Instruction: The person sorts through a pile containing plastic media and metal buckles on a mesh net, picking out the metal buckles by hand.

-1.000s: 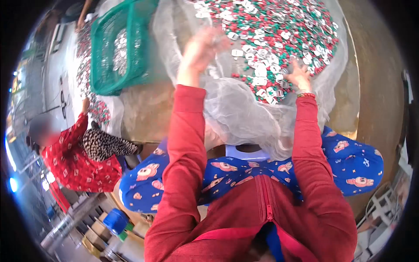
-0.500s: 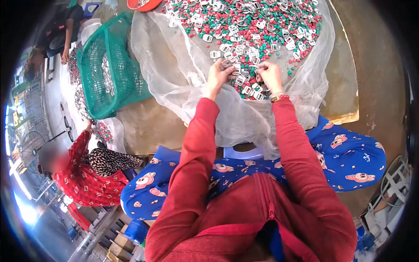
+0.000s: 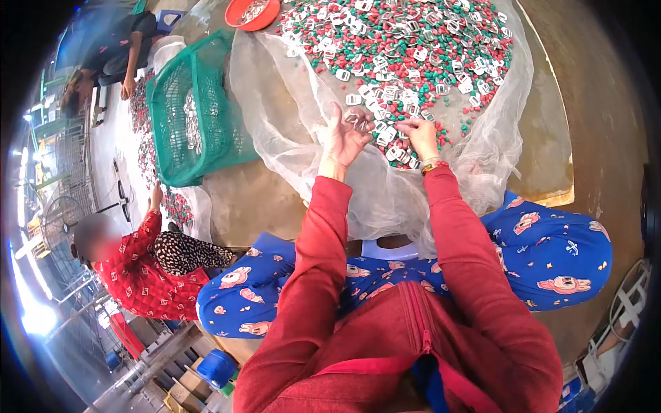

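Left hand (image 3: 346,138) open, palm up, few metal clips resting on it. Right hand (image 3: 418,134) pinching clip from pile (image 3: 406,48). Basket (image 3: 196,110) part-filled; most of pile unsorted.

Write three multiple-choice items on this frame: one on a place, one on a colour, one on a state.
1. Where does the green basket stand?
A. left of the mesh sheet
B. on the person's lap
C. right of the sheet

2. What colour is the dish at the sheet's far edge?
A. blue
B. orange-red
C. white

3. How is the left hand?
A. closed fist
B. open, palm up, silver pieces on it
C. inside the basket

Key: 1 A, the basket sits beside the sheet's left edge; 2 B, its rim shows orange-red; 3 B, fingers are spread with pieces on them.
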`<action>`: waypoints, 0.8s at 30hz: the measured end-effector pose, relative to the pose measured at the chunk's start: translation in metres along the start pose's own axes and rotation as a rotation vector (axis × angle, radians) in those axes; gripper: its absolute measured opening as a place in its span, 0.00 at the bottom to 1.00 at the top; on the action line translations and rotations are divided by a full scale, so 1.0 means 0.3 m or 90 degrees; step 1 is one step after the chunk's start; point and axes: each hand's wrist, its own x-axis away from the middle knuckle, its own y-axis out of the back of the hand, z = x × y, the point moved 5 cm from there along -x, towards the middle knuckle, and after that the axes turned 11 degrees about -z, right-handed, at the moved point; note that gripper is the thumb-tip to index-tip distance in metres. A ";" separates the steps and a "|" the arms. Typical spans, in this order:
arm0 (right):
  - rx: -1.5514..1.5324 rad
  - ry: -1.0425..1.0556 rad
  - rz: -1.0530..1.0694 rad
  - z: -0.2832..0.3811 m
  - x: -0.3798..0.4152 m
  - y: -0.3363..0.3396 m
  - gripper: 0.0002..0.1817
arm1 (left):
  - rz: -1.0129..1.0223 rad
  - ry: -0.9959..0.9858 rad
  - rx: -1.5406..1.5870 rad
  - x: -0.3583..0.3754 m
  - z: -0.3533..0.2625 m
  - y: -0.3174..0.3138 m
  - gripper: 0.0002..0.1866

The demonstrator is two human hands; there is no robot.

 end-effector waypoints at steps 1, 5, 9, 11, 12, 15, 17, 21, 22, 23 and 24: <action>-0.060 -0.034 0.026 0.007 0.000 -0.001 0.10 | -0.110 -0.020 -0.102 -0.002 -0.006 0.017 0.23; -0.237 -0.065 0.088 0.045 -0.025 0.011 0.13 | -0.280 -0.060 -0.484 -0.044 0.007 0.118 0.19; -0.272 -0.105 0.108 0.056 -0.028 0.058 0.15 | -0.440 -0.251 -1.154 -0.068 0.048 0.159 0.21; -0.242 -0.108 0.106 0.081 -0.015 0.077 0.14 | -0.427 -0.401 -1.307 -0.084 0.100 0.192 0.20; -0.224 -0.116 0.102 0.071 -0.004 0.091 0.14 | -0.419 -0.438 -1.358 -0.087 0.122 0.197 0.20; 0.077 -0.020 0.074 0.062 0.004 0.133 0.17 | -0.387 -0.366 -1.381 -0.137 0.127 0.219 0.13; 0.395 0.318 -0.009 0.046 -0.024 0.147 0.26 | -0.358 -0.343 -1.316 -0.162 0.089 0.251 0.12; 0.647 0.344 -0.155 0.016 0.094 0.092 0.24 | -0.267 -0.378 -1.428 -0.082 0.126 0.195 0.27; 0.621 0.327 -0.145 -0.006 0.083 0.093 0.22 | -0.212 -0.431 -1.517 -0.064 0.174 0.182 0.29; 0.594 0.310 -0.133 -0.026 0.070 0.092 0.20 | -0.189 -0.441 -1.501 -0.050 0.208 0.192 0.29; 0.569 0.291 -0.121 -0.027 0.073 0.079 0.18 | -0.168 -0.443 -1.532 -0.043 0.231 0.187 0.24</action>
